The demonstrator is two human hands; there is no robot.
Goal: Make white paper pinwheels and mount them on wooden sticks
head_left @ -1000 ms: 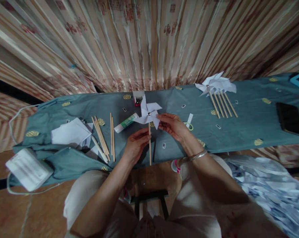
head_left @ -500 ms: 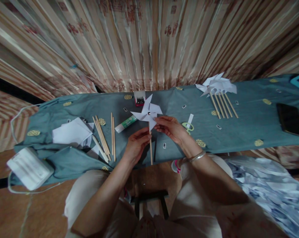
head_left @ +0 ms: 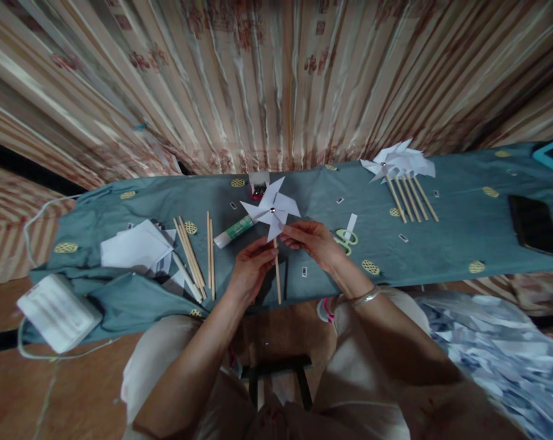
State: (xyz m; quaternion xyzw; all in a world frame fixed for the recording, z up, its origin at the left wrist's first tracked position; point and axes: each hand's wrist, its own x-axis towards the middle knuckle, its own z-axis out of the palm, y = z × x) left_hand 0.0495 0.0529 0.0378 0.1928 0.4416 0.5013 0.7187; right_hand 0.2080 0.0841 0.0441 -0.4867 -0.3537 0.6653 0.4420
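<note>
A white paper pinwheel (head_left: 276,208) with a shiny pin at its centre stands on a wooden stick (head_left: 278,281) in front of me. My left hand (head_left: 253,269) pinches the stick just below the paper. The fingers of my right hand (head_left: 310,241) are closed on the lower right edge of the pinwheel's paper. Behind the pinwheel are a small red box of pins (head_left: 258,190) and a green and white glue stick (head_left: 234,230). Green-handled scissors (head_left: 346,239) lie right of my right hand.
Loose wooden sticks (head_left: 190,253) and white paper sheets (head_left: 132,244) lie on the left of the cloth (head_left: 445,244). Several pinwheels (head_left: 399,162) lie at the back right. Further right is a dark phone (head_left: 535,224); a white box (head_left: 60,313) sits at the left corner.
The pinwheel's blades have turned slightly, and my right hand has shifted a little left along the paper. My left hand keeps its hold on the stick. The view has moved slightly.
</note>
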